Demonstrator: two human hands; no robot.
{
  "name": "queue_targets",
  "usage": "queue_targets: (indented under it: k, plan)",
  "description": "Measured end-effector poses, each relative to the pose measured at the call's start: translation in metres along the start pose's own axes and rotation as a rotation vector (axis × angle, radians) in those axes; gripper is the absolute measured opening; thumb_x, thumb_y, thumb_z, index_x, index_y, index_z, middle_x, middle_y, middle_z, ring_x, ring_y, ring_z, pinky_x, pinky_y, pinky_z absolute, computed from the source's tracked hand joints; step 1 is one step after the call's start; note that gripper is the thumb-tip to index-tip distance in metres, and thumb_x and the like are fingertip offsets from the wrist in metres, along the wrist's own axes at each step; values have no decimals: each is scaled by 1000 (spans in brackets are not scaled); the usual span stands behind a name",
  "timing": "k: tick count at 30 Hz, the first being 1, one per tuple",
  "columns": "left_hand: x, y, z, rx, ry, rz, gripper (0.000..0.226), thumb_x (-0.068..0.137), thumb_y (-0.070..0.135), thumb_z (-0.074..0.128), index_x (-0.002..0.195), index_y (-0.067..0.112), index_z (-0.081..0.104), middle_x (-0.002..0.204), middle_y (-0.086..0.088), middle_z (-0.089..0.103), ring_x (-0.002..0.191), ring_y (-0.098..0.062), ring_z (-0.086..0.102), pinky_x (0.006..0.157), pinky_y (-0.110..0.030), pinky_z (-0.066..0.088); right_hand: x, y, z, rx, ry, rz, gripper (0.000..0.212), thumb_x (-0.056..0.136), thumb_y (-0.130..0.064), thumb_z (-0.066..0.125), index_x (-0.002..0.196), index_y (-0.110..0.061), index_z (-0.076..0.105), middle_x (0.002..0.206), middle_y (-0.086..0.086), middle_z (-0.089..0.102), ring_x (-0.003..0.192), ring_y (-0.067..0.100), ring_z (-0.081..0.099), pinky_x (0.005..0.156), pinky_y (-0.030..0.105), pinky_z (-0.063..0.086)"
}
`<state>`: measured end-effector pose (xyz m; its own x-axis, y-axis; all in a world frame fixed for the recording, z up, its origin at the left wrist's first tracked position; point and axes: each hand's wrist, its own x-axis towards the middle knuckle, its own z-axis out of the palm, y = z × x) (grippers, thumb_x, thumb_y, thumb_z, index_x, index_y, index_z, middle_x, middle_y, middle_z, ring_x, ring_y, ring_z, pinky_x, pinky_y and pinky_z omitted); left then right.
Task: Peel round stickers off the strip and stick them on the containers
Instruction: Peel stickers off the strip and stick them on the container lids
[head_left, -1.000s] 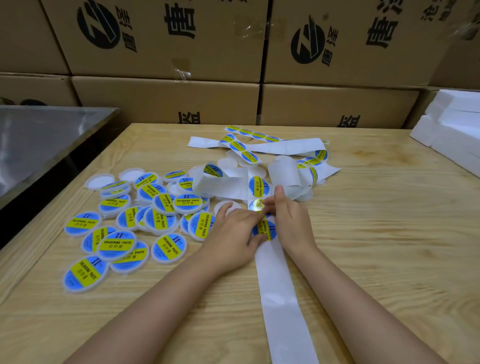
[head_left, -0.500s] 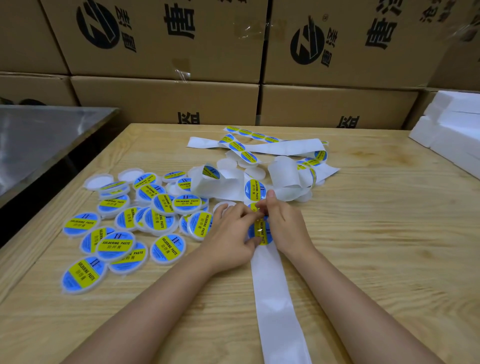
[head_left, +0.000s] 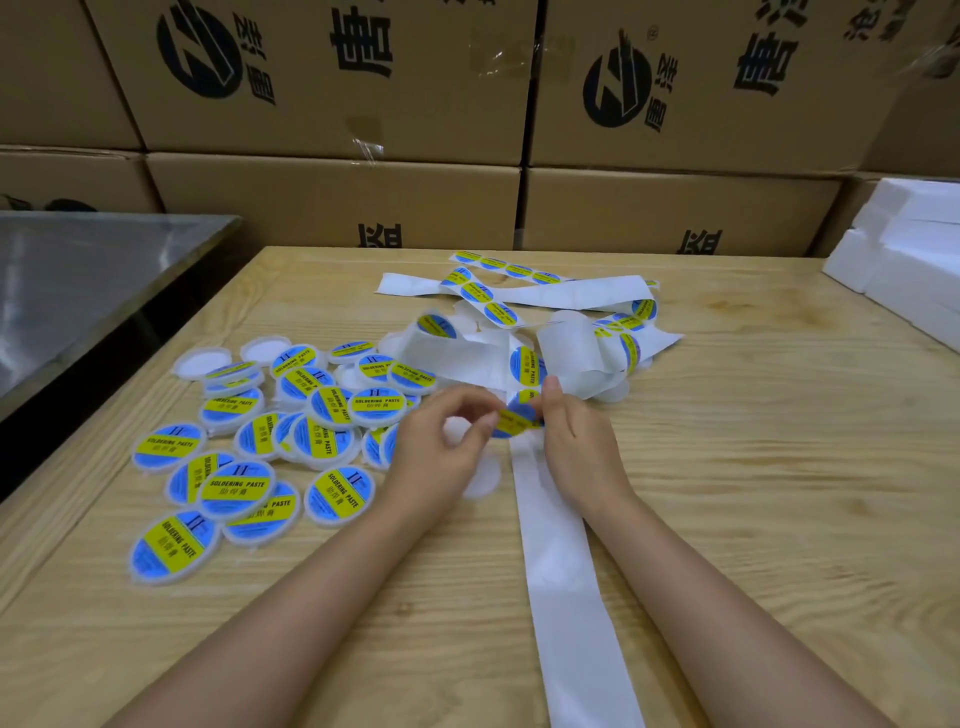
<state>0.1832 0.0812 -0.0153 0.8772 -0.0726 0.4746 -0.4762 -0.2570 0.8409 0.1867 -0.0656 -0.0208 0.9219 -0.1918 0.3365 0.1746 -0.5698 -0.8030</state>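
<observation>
Fingers (head_left: 462, 397) of the left hand (head_left: 436, 447) pinch a round sticker (head_left: 514, 422) at the strip (head_left: 561, 597); the right hand (head_left: 582, 447) grips the strip against the counter (head_left: 753, 493).

Containers (head_left: 239, 488) are lying heaped on the left of the table (head_left: 779, 519). The strip (head_left: 566, 623) is running from the near edge up the middle into a tangle behind. Boxes (head_left: 332, 202) are standing behind the table, foam blocks (head_left: 914, 260) at its right.
</observation>
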Motion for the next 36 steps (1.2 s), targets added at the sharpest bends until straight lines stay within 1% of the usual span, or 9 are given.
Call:
queue_targets:
  k: [4, 6, 8, 13, 19, 22, 27, 30, 36]
  plan:
    - [4, 0, -4, -76, 138, -143, 15, 84, 2, 64, 91, 15, 66, 82, 8, 66, 75, 2, 59, 74, -24, 50, 0, 1, 0, -121, -62, -78, 33, 99, -27, 43, 71, -19, 58, 72, 2, 60, 77, 24, 51, 69, 36, 37]
    - [5, 0, -6, -84, 172, -162, 15, 83, 2, 65, 90, 16, 65, 80, 10, 65, 72, 6, 58, 72, -23, 49, 1, 4, 2, -274, -90, -138, 17, 94, -17, 50, 96, -11, 65, 92, 8, 65, 93, 27, 53, 81, 36, 38]
    - [5, 0, -6, -82, 181, -167, 16, 83, 2, 65, 90, 16, 65, 80, 9, 65, 72, 6, 58, 72, -18, 48, 0, 6, 3, -379, -52, -230, 26, 89, -9, 54, 113, -6, 62, 108, 11, 64, 103, 29, 53, 89, 33, 37]
    - [5, -1, -5, -48, 167, -157, 16, 82, 2, 66, 92, 15, 66, 83, 8, 66, 74, 5, 59, 74, -12, 46, -4, -7, 3, -26, 45, -267, 17, 85, -7, 63, 102, -10, 66, 89, 0, 64, 78, 12, 49, 72, 16, 36]
    - [5, -3, -6, -24, 145, -150, 21, 83, 2, 64, 94, 20, 67, 85, 12, 67, 75, 6, 59, 70, -27, 51, 0, -9, 0, 300, -31, -42, 23, 84, -9, 66, 73, -27, 58, 70, -15, 59, 64, 3, 46, 59, 14, 37]
    - [4, -4, -5, 0, 161, -116, 32, 85, 0, 61, 99, 29, 66, 94, 6, 70, 79, 4, 61, 71, -13, 45, 1, -10, 1, 369, -20, -9, 22, 85, -9, 66, 72, -25, 59, 67, -15, 56, 64, 4, 45, 60, 13, 36]
    - [3, -4, -4, 25, 102, -161, 57, 92, 4, 50, 141, 28, 33, 114, 8, 64, 100, -1, 61, 85, -16, 44, 0, -10, 5, 349, 18, 7, 23, 88, -8, 61, 72, -24, 55, 69, -12, 54, 62, 0, 45, 60, 13, 37]
    - [4, -6, -17, 281, 55, -16, 52, 83, 19, 53, 135, 14, 46, 114, 4, 66, 106, -14, 59, 100, -31, 35, 3, -7, 3, 381, 51, 52, 20, 89, -9, 60, 74, -22, 55, 71, -8, 56, 67, 4, 49, 60, 12, 39]
    - [-1, -8, -31, 856, -295, 250, 71, 66, 64, 39, 116, 19, 63, 97, 4, 68, 109, -18, 57, 113, -52, 6, 3, -5, 3, 399, 42, 34, 21, 88, -7, 60, 75, -22, 55, 74, -6, 57, 70, 8, 51, 63, 18, 40]
